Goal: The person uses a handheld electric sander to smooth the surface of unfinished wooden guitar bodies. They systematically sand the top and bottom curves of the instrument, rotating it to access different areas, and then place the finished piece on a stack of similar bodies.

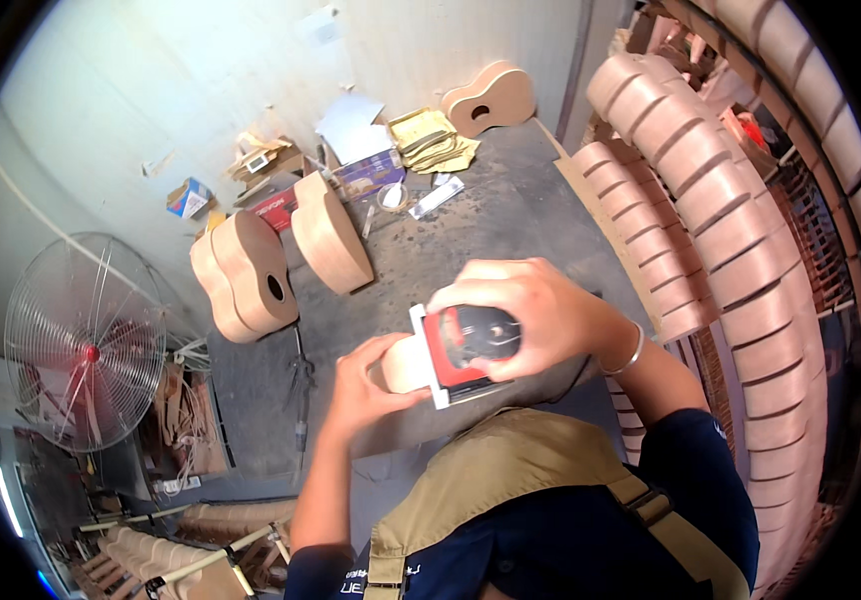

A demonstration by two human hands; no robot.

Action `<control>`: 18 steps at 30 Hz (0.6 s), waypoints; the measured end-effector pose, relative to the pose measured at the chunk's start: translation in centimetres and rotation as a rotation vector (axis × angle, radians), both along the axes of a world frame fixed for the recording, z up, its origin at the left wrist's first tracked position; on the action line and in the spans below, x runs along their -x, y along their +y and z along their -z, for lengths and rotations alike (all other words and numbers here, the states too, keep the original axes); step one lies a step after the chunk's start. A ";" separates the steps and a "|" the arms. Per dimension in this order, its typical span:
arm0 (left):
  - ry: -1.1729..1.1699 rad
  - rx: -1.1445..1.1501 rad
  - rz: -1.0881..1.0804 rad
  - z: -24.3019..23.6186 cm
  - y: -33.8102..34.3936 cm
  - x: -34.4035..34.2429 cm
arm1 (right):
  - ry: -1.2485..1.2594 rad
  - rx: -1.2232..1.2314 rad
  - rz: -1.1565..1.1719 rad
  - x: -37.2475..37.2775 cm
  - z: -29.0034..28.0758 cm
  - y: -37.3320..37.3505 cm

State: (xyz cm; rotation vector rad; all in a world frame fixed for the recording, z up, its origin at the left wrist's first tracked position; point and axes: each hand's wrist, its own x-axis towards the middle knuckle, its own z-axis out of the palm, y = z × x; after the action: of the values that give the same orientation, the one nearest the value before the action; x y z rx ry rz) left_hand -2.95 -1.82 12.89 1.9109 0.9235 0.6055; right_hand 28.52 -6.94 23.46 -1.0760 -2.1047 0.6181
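Note:
My right hand is wrapped over the top of a red and black electric sander with a pale pad along its left edge. Just left of it, my left hand grips a pale wooden body, thumb and fingers on opposite sides. The sander lies against this piece and hides most of it, so its full shape does not show. Both hands are over the near part of a dark, dusty workbench.
Small guitar bodies stand left, left of centre and far back. Behind lie yellow sandpaper sheets, a purple box and a tape roll. A fan is left; stacked curved bodies line the right.

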 end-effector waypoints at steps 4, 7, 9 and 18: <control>-0.030 0.075 -0.065 1.7 -0.3 5.8 | 0.172 0.012 0.090 -1.5 5.3 -2.6; -0.044 0.102 -0.112 1.8 -0.3 7.3 | 0.247 0.005 0.168 -1.1 7.6 -3.7; -0.022 0.060 -0.104 1.8 -0.1 7.2 | 0.211 0.011 0.139 -0.6 7.2 -3.2; 0.050 -0.083 -0.038 -1.5 0.3 4.0 | -0.071 -0.017 -0.043 5.0 -0.7 1.6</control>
State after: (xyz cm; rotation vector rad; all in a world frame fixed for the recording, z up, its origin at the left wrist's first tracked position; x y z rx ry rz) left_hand -6.99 -1.55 14.35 1.9945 0.9813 0.6302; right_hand 23.51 -5.34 24.21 -1.0597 -2.1949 0.5896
